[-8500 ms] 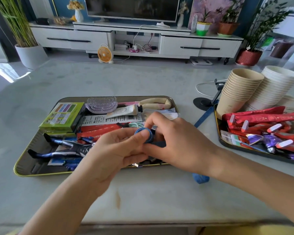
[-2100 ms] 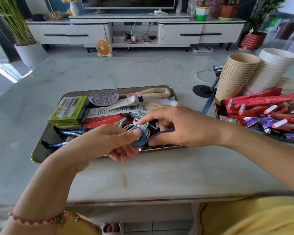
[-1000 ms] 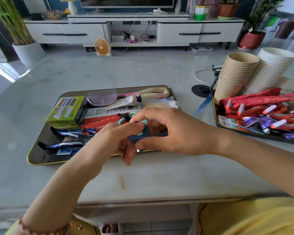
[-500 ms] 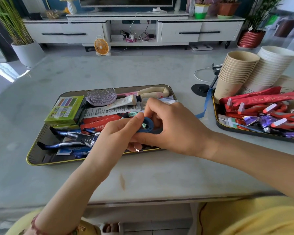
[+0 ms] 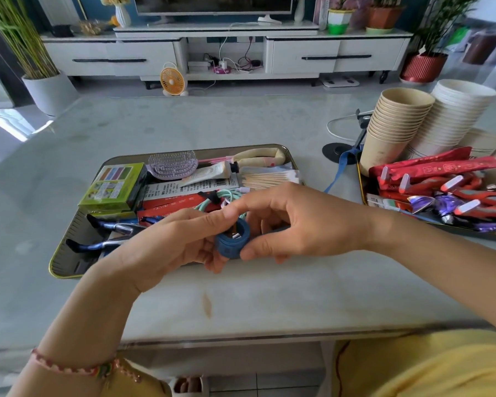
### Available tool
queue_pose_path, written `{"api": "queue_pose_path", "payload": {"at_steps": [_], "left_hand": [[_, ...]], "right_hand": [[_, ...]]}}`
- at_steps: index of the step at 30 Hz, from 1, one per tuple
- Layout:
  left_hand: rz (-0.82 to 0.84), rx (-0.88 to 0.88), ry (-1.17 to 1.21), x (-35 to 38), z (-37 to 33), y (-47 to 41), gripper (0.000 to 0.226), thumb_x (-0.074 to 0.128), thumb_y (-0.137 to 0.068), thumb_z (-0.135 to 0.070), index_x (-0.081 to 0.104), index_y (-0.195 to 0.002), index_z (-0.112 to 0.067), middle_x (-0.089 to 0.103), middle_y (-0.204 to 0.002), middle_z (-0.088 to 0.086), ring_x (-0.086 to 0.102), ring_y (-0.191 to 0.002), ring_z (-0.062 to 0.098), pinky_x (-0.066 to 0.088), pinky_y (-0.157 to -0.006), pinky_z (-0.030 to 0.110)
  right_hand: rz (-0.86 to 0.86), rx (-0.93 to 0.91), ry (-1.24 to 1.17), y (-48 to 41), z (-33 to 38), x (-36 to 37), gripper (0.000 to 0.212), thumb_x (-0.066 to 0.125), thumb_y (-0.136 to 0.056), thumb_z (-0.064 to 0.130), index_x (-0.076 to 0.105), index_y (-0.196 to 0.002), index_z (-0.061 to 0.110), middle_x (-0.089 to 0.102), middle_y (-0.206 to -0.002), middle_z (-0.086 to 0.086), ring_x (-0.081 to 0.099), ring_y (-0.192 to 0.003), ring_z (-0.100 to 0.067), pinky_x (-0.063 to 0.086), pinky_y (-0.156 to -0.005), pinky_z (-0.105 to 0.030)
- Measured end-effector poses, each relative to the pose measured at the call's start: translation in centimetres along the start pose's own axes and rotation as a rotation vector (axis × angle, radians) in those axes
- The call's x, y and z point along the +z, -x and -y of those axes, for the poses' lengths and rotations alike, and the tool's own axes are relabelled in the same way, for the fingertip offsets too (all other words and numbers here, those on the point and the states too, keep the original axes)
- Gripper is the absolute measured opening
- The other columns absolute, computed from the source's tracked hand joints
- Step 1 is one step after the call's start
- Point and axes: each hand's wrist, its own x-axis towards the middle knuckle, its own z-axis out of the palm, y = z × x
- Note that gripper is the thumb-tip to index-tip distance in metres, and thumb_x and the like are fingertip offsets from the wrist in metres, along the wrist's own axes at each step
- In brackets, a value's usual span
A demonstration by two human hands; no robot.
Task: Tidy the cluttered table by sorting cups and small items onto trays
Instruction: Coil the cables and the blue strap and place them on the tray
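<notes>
My left hand and my right hand meet over the front edge of the left tray. Between them is a blue strap wound into a small roll; my left fingers pinch it from the left and my right thumb and fingers hold its right side. A loose blue strap tail trails on the table toward the right tray. The left tray holds a green box, a lilac brush, pliers and a mint cable. Two stacks of paper cups stand on the right tray.
The right tray carries red sachets and purple wrappers. A black round stand base with a white cord sits behind it. Bare marble table lies in front of the trays. A TV cabinet and potted plants stand beyond the table.
The roll of blue strap has grown thicker as the hands wound it, and the loose tail toward the right tray has shortened. Both hands stayed over the left tray's front edge.
</notes>
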Motion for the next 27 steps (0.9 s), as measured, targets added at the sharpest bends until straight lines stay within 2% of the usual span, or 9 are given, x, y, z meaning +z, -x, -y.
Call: {"api": "queue_pose_path", "payload": {"at_steps": [2,5,7,10,15,20,23,25,27], "left_hand": [[-0.08,0.006,0.048,0.2,0.0,-0.2,0.058,0.059,-0.073,-0.057,0.066,-0.082,0.0,0.056,-0.068,0.015,0.052,-0.055,0.016,0.046,-0.052,0.022],[-0.212,0.024,0.047,0.6,0.0,-0.4,0.058,0.047,-0.075,-0.057,0.066,-0.082,-0.002,0.063,-0.069,0.01,0.057,-0.06,0.017,0.048,-0.057,0.022],[-0.256,0.042,-0.003,1.4,0.0,-0.4,0.055,0.051,-0.075,-0.059,0.067,-0.081,-0.006,0.065,-0.069,0.006,0.06,-0.064,0.016,0.05,-0.06,0.022],[-0.316,0.08,0.032,2.9,0.0,-0.7,0.047,0.059,-0.079,-0.05,0.068,-0.087,-0.005,0.064,-0.069,0.007,0.058,-0.061,0.016,0.049,-0.056,0.022],[-0.362,0.048,-0.044,2.2,0.0,-0.9,0.045,0.051,-0.07,-0.043,0.066,-0.076,-0.001,0.064,-0.062,0.005,0.058,-0.057,0.015,0.048,-0.055,0.021],[-0.117,-0.061,-0.155,0.4,-0.2,0.0,0.041,0.07,-0.069,-0.049,0.07,-0.064,-0.008,0.067,-0.065,0.011,0.06,-0.058,0.016,0.049,-0.057,0.02],[-0.021,-0.058,-0.203,-0.3,-0.3,0.4,0.066,0.072,-0.048,-0.071,0.073,-0.071,-0.009,0.068,-0.07,0.012,0.062,-0.063,0.016,0.05,-0.06,0.02],[-0.068,-0.032,-0.201,-0.3,-0.1,0.4,0.071,0.07,-0.043,-0.077,0.074,-0.072,-0.012,0.069,-0.07,0.01,0.063,-0.064,0.016,0.051,-0.061,0.02],[-0.158,0.007,-0.146,-0.1,0.0,0.1,0.071,0.069,-0.043,-0.078,0.074,-0.073,-0.013,0.07,-0.073,0.009,0.064,-0.067,0.015,0.053,-0.064,0.02]], "right_hand": [[-0.06,-0.004,0.015,0.0,0.1,-0.1,0.034,0.069,-0.081,0.008,0.057,-0.106,0.028,0.063,-0.074,0.014,0.056,-0.055,-0.004,0.054,-0.054,-0.026],[-0.254,0.018,0.059,-0.3,0.0,0.1,0.028,0.073,-0.078,0.015,0.054,-0.098,0.018,0.065,-0.072,-0.011,0.056,-0.05,-0.013,0.051,-0.051,-0.027],[-0.379,0.02,0.171,-0.5,-0.2,0.4,0.033,0.077,-0.074,0.024,0.047,-0.087,0.018,0.061,-0.061,-0.003,0.05,-0.046,-0.007,0.043,-0.049,-0.023],[-0.448,0.016,0.339,-0.4,-0.6,0.8,0.039,0.075,-0.073,0.037,0.044,-0.084,0.017,0.056,-0.057,0.005,0.048,-0.05,-0.008,0.042,-0.052,-0.029],[-0.333,0.004,0.338,-0.4,-0.8,0.4,0.033,0.071,-0.08,0.03,0.053,-0.105,0.018,0.059,-0.062,0.001,0.05,-0.054,-0.011,0.044,-0.06,-0.034],[-0.071,0.009,0.236,0.2,0.2,0.0,0.041,0.069,-0.084,0.017,0.058,-0.123,0.017,0.066,-0.092,0.011,0.062,-0.085,-0.004,0.049,-0.08,-0.02],[-0.033,0.017,0.23,0.1,0.3,0.2,0.035,0.069,-0.083,0.015,0.06,-0.117,0.015,0.063,-0.077,0.014,0.06,-0.069,-0.002,0.047,-0.068,-0.015],[-0.086,0.027,0.252,-0.1,0.2,0.3,0.03,0.07,-0.082,0.018,0.058,-0.109,0.014,0.066,-0.07,0.001,0.058,-0.059,-0.01,0.046,-0.058,-0.019],[-0.188,0.027,0.324,-0.1,0.0,0.2,0.03,0.072,-0.08,0.025,0.055,-0.101,0.012,0.059,-0.06,0.003,0.052,-0.052,-0.008,0.04,-0.052,-0.017]]}}
